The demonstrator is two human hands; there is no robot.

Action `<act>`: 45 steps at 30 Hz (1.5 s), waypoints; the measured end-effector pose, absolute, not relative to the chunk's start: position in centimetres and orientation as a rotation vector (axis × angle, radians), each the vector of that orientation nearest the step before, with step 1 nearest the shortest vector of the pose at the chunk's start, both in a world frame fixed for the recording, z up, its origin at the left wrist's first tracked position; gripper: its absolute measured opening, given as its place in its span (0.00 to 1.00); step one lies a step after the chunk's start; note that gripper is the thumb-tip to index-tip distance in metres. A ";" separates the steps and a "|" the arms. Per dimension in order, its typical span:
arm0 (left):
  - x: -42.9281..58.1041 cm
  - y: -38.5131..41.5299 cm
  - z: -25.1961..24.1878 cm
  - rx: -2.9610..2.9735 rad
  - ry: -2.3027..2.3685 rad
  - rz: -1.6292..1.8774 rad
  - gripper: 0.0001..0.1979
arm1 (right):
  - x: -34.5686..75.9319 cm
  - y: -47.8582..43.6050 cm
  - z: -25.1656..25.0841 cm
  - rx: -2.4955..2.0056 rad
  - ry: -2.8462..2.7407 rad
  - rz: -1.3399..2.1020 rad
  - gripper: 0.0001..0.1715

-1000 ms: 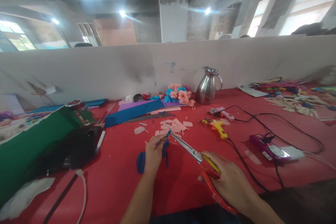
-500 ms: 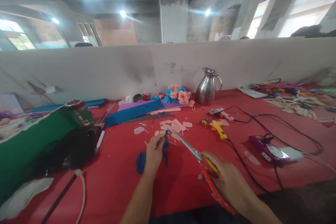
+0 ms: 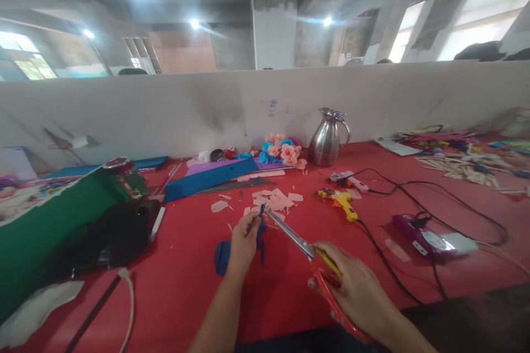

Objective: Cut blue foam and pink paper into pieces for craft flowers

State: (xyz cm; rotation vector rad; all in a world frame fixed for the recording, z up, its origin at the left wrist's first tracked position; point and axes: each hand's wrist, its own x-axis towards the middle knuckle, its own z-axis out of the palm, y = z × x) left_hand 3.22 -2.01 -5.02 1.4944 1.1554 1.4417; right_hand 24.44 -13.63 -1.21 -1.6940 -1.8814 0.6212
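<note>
Between the fingertips of my left hand (image 3: 244,237) is a small dark blue paper piece (image 3: 262,209), pinched and pointing up. My right hand (image 3: 356,281) is wrapped round the red and yellow handles of a pair of scissors (image 3: 293,236). The blades point up and left, and their tips are at the blue piece; whether they touch it I cannot tell. More dark blue paper (image 3: 222,257) lies on the red table beneath and beside my left hand, partly hidden by it. Just beyond the blade tips are scattered pink paper pieces (image 3: 275,198).
A yellow glue gun (image 3: 345,204) and a pink glue gun (image 3: 354,181) lie right, their cords running to a purple power strip (image 3: 422,237). Behind stand paper flowers (image 3: 285,150) and a steel jug (image 3: 325,140). A lidded jar (image 3: 124,176) is at left.
My right hand has moved slightly left with the scissors, bringing the blade tips up to the blue paper piece. My left hand has stayed almost still.
</note>
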 end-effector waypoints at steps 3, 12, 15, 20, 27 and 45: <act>3.2 -2.0 -5.1 1.501 1.154 1.438 0.11 | 24.2 -13.5 -1.2 -1.712 -1.864 0.653 0.23; 3.3 -2.2 -4.7 1.328 1.163 1.476 0.13 | 23.9 -13.9 -1.0 -1.681 -1.848 0.628 0.22; 3.2 -2.0 -4.9 1.350 1.132 1.467 0.13 | 23.7 -13.8 -0.8 -1.700 -1.860 0.617 0.22; 3.2 -2.1 -4.8 1.355 1.116 1.404 0.13 | 23.6 -13.5 -1.0 -1.685 -1.826 0.606 0.21; 3.4 -2.3 -4.4 1.353 1.113 1.389 0.12 | 23.7 -13.4 -0.9 -1.683 -1.798 0.636 0.22; 3.3 -2.1 -4.8 1.462 1.109 1.338 0.11 | 24.5 -13.0 -0.7 -1.664 -1.761 0.776 0.22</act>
